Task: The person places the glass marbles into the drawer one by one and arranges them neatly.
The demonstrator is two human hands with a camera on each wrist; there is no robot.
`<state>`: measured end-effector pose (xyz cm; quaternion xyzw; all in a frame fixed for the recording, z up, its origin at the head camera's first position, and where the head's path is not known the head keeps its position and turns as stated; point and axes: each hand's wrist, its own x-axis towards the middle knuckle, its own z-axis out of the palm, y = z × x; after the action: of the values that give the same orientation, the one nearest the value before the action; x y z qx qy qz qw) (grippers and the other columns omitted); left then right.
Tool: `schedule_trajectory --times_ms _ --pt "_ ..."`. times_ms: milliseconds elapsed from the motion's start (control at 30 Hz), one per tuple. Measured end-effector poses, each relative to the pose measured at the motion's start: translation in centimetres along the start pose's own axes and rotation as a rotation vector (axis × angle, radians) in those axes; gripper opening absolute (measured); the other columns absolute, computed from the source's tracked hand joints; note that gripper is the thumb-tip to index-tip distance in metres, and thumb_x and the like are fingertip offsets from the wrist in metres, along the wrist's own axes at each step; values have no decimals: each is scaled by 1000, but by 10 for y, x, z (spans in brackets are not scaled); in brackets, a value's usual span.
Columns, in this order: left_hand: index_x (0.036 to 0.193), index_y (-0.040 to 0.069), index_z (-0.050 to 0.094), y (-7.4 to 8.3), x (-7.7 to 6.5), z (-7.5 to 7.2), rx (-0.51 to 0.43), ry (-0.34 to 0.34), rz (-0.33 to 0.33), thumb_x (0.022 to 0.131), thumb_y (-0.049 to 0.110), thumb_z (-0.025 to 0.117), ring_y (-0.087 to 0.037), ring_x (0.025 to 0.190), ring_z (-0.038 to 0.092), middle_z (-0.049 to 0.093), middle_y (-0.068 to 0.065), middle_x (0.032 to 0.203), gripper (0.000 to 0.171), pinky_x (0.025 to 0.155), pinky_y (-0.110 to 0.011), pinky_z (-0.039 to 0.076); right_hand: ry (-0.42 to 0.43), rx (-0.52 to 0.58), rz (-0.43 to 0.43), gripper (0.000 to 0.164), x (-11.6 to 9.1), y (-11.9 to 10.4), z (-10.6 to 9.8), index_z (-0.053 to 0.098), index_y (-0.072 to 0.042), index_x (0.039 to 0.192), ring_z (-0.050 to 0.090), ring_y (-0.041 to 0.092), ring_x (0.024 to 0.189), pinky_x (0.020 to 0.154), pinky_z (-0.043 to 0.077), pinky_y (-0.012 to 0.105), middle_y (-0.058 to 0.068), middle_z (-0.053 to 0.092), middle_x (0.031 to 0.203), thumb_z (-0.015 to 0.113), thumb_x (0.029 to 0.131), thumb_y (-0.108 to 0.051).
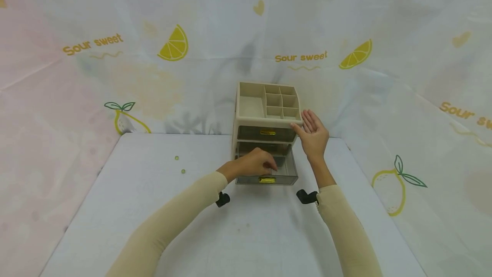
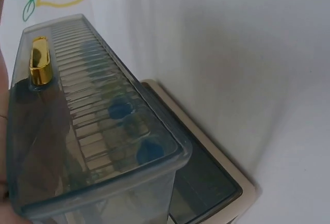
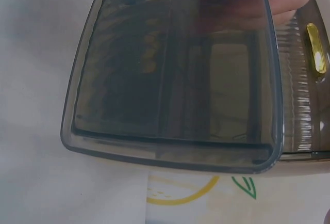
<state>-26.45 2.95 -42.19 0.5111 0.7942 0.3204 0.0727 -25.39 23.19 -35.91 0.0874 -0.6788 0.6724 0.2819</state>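
A beige desktop organizer stands at the back of the table, with its dark see-through lower drawer pulled out. My left hand reaches over that drawer's front, fingers bent down into it; I cannot tell whether they hold anything. Blue round pieces show through the drawer's clear wall in the left wrist view. My right hand rests against the organizer's upper right side, fingers straight, thumb at the top front corner. The upper drawer is closed, with a gold handle.
Two small greenish round pieces, one farther back and one nearer, lie on the white tabletop left of the organizer. Divided compartments form its top. A lemon-print cloth hangs close behind.
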Motion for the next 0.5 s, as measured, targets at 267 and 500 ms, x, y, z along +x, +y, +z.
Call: schedule_trajectory --times_ms 267,500 --pt "113 4 71 5 -13 -7 -192 170 -38 83 6 78 -16 100 66 69 -2 112 31 83 -18 52 -1 4 -7 68 0 2 -2 46 10 137 51 31 127 104 40 37 27 50 136 77 77 9" --pt "125 -2 63 1 -30 -15 -472 264 -76 85 1 74 -25 105 66 67 -16 118 41 86 -26 54 -5 -4 -9 69 0 5 -3 46 10 138 51 30 127 103 42 33 28 50 137 79 77 6"
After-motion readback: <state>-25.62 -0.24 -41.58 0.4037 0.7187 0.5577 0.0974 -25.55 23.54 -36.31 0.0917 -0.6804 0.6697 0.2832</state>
